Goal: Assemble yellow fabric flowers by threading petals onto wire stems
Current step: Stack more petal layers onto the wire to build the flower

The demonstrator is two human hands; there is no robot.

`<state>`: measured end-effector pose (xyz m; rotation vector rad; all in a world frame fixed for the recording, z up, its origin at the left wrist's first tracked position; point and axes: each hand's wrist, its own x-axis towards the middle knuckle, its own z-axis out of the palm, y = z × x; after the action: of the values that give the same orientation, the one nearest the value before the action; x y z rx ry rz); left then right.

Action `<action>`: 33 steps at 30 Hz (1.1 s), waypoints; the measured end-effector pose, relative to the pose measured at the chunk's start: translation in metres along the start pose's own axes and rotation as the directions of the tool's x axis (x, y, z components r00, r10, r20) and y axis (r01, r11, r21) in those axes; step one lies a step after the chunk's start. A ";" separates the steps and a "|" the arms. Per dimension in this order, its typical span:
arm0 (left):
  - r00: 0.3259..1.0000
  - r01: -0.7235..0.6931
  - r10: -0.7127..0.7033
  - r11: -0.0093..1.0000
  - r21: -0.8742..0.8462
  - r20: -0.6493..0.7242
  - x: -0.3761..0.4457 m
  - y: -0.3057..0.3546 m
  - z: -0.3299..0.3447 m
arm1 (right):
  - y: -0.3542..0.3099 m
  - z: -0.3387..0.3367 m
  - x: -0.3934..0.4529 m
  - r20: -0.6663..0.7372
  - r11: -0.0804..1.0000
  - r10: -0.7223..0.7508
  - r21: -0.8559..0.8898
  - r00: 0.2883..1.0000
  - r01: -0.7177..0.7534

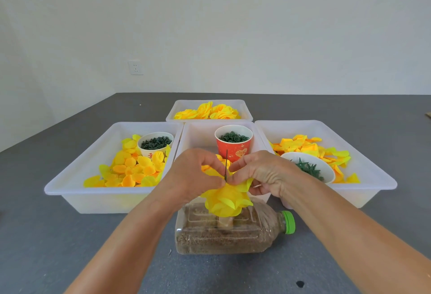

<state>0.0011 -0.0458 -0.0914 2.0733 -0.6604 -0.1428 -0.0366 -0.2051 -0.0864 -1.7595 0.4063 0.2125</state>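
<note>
Grey worktop (70,235) carries everything, its far edge against a white wall. Four white plastic trays sit toward the far edge. Left tray (77,177): loose yellow and orange petals (130,170) plus a white paper cup (155,143) of dark green bits. Right tray (373,177): more petals (310,146) and a white bowl (319,165) holding green pieces. Middle tray (198,135), between those two: a red paper cup (233,148) filled with green rings. Far tray (186,109), behind the middle one, holds finished yellow flowers (210,110).

Near the front edge, centred — a clear plastic bottle (233,233) lying on its side, green cap (289,221) pointing right, filled with brown grain-like material.

Above the bottle, a yellow fabric flower (226,200), petals hanging downward, sits on a thin dark wire stem (226,163) that stands upright and pokes up between the two hands.

Left hand (193,174): fingers curled, thumb and fingertips pinching yellow fabric at the stem, just left of the wire. Right hand (263,172): fingers curled likewise, pinching fabric at the wire from the right — the fingertips of both hands nearly meet at the stem. Lower end of the stem is hidden by the petals.
</note>
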 end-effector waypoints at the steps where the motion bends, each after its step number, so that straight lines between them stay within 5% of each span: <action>1: 1.000 0.014 -0.014 0.999 -0.035 0.005 0.000 -0.001 0.001 | 0.001 0.000 0.000 -0.006 1.000 0.005 0.008 1.000 -0.005; 7: 0.997 0.047 -0.055 0.985 -0.165 -0.048 -0.003 -0.005 0.004 | 0.005 0.001 0.001 -0.032 0.998 0.023 0.057 0.999 -0.021; 17: 0.990 -0.053 0.034 0.989 -0.137 -0.139 -0.002 -0.015 0.018 | 0.015 0.000 0.003 0.001 0.986 0.073 0.150 0.997 -0.072; 24: 0.996 -0.016 0.002 0.989 -0.150 -0.092 0.001 -0.019 0.018 | 0.015 -0.001 0.004 -0.017 0.999 0.028 0.033 0.999 -0.028; 29: 0.999 0.003 -0.008 0.994 -0.109 -0.045 0.006 -0.017 0.015 | 0.008 -0.024 0.008 -0.227 0.974 -0.192 -0.160 0.955 0.158; 33: 1.000 0.000 -0.001 0.997 -0.075 -0.016 0.009 -0.015 0.013 | 0.012 -0.084 0.025 -0.542 0.938 -0.329 -0.280 0.773 0.203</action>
<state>0.0103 -0.0540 -0.1100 2.0001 -0.6356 -0.1486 -0.0244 -0.2930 -0.0868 -2.0501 0.5783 -0.5328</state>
